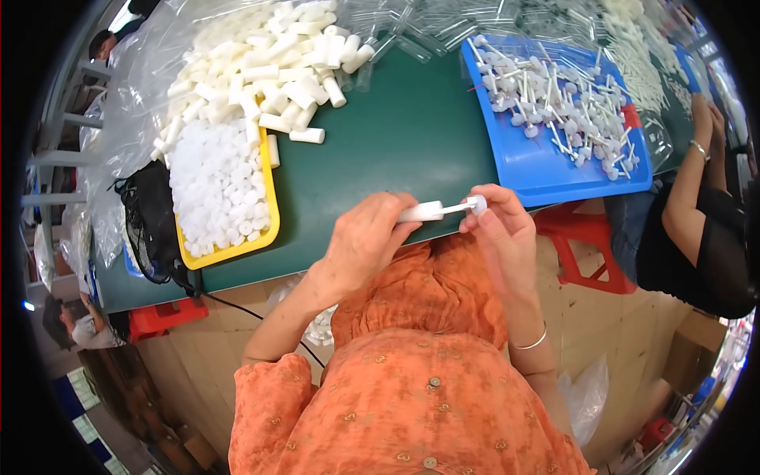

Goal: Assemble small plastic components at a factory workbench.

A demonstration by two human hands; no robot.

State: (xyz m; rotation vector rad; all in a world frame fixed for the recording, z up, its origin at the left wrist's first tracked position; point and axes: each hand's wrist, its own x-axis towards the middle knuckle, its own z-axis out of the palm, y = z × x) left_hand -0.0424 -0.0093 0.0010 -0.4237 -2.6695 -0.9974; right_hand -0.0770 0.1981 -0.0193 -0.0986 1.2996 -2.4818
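Observation:
Between finger and thumb, my left hand [358, 241] grips a white cylindrical cap [423, 211], held level above the table's near edge. My right hand [508, 231] pinches a small round whitish stopper [476, 204] whose thin white stem points left at the cap's end. The stem meets the cap; whether it goes inside, I cannot tell. Left of my hands stands a yellow tray [271, 207] full of small white plastic pieces [218, 178]. To the right, a blue tray [514, 162] holds many similar stemmed stoppers [566, 99].
White cylindrical caps [269, 71] lie heaped behind the yellow tray on the green table [380, 150]. Clear tubes [431, 32] are scattered at the back. A black mesh bag [149, 214] lies at the left. Another person [697, 214] sits at the right near a red stool [574, 245].

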